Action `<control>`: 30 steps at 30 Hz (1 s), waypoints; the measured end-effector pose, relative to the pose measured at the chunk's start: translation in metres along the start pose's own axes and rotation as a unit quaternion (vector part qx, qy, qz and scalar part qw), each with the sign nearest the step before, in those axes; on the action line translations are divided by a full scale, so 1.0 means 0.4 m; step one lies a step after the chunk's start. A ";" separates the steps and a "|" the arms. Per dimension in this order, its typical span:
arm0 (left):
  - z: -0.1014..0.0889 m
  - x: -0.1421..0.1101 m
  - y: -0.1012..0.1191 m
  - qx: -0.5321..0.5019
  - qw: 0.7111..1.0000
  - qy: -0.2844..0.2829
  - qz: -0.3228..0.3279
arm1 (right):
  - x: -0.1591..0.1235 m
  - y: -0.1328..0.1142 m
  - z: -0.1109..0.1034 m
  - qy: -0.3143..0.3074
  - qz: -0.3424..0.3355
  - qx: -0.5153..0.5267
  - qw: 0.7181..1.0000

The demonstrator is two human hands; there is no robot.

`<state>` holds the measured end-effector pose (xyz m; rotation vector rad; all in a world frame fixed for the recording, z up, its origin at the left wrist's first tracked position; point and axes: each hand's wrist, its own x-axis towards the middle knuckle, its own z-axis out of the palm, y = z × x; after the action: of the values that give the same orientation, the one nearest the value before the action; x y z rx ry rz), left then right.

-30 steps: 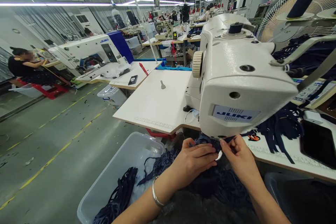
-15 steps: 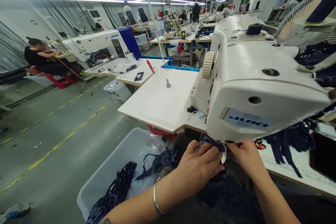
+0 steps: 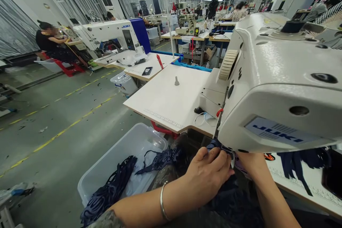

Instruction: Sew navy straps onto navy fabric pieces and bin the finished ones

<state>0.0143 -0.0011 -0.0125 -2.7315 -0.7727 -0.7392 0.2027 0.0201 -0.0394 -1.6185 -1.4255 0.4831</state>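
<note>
My left hand (image 3: 210, 171), with a silver bangle on the wrist, is closed around dark blue fabric (image 3: 213, 144) beneath the head of a white JUKI sewing machine (image 3: 283, 114). Its fingertips are beside the metal part (image 3: 232, 159) under the machine head. My right hand (image 3: 253, 163) reaches in from the other side, close to that part. The machine head covers its fingers, so what they hold is hidden. More dark blue fabric (image 3: 235, 203) hangs below both hands, over my lap.
A clear plastic bin (image 3: 107, 164) with bundled navy strips (image 3: 112, 192) stands at left. The white table (image 3: 165, 96) carries a small grey piece (image 3: 176, 81). Navy strips (image 3: 301, 164) and a dark phone-like object (image 3: 332, 171) lie at right. A person (image 3: 50, 42) sits far left.
My view has shifted, so the machine head looks larger and further right. The fingers of my right hand have slipped behind it. My left hand keeps its grip on the fabric.
</note>
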 end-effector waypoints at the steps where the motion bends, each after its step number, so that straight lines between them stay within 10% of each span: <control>1: -0.001 0.000 0.001 0.002 1.000 -0.001 0.000 | 0.000 -0.004 0.001 0.001 0.001 0.001 1.000; 30: -0.015 -0.011 -0.009 0.030 0.999 0.000 -0.026 | 0.023 -0.031 -0.004 -0.011 -0.046 -0.032 0.998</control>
<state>0.0068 -0.0020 -0.0096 -2.6678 -0.8554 -0.7149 0.1993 0.0273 -0.0259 -1.5946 -1.5375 0.4062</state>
